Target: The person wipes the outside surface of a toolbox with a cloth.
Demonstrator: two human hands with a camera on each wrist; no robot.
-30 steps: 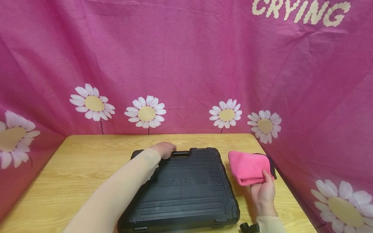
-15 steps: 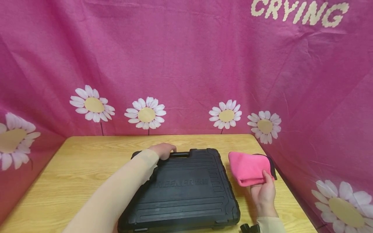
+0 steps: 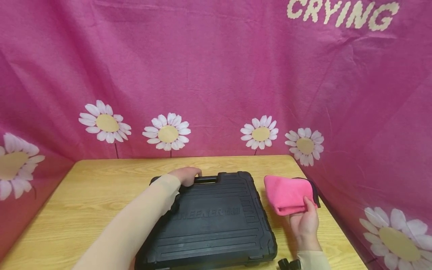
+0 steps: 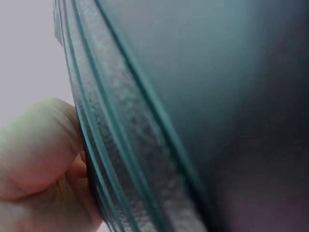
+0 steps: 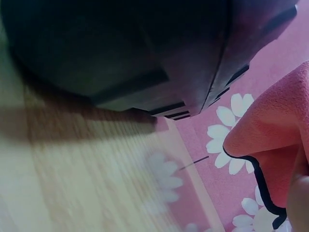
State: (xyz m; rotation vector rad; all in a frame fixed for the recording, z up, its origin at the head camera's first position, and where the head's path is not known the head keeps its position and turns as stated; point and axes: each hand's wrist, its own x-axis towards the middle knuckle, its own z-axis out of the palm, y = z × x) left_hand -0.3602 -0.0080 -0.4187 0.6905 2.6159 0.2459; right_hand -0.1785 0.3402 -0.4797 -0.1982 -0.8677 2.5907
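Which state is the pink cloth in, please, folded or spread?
Folded: in the right hand, the pink cloth shows doubled layers along its lower edge.

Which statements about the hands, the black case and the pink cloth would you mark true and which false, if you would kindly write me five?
1. The right hand holds the pink cloth. True.
2. The left hand is at the far edge of the black case. True.
3. The black case stands wide open. False: it is closed.
4. The pink cloth is to the left of the black case in the head view. False: it is to the right of it.
5. The table has a plain black top. False: the top is light, with a wood grain.
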